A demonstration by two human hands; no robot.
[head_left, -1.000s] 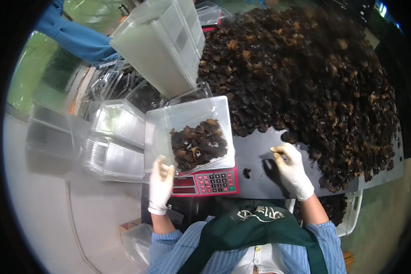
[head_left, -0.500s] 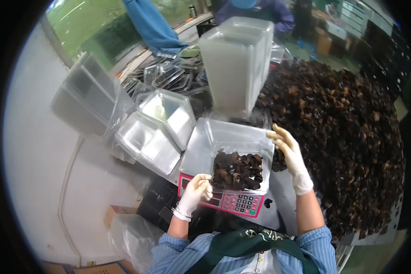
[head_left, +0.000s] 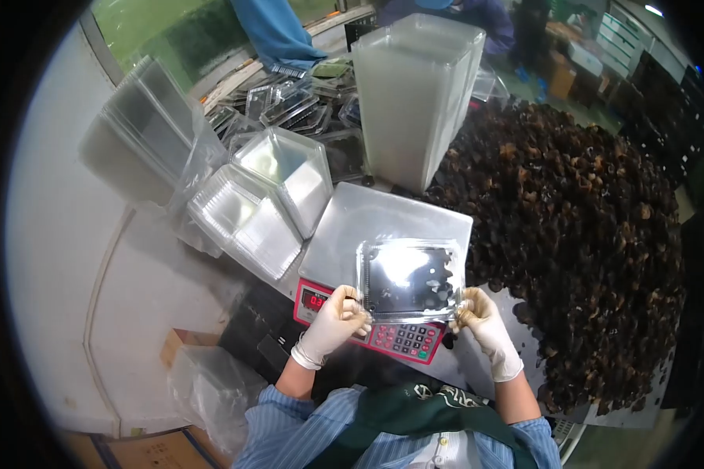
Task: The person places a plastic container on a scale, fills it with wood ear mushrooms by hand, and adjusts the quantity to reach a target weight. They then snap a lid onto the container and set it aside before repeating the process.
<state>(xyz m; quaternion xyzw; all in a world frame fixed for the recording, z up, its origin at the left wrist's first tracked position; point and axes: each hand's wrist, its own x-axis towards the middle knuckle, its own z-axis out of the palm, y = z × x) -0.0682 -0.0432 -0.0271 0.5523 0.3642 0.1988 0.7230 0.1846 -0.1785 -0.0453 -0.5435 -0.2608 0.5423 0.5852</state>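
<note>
A clear plastic clamshell box [head_left: 409, 280] with dark dried fungus inside sits on the scale's platform [head_left: 368, 223], its lid folded down over it. My left hand [head_left: 334, 322], in a white glove, grips the box's front left corner. My right hand [head_left: 477, 313], also gloved, pinches the front right corner. The scale's red keypad [head_left: 403, 341] shows just below the box.
A big heap of dark dried fungus [head_left: 579, 234] covers the table at the right. A tall stack of clear boxes [head_left: 413, 94] stands behind the scale. More stacked and loose clear boxes [head_left: 250, 211] lie at the left. Other people stand at the far side.
The box's lid has come down from open to closed over the fungus. My right hand moved from the lid's far edge to the front right corner; the left hand stayed at the front left corner.
</note>
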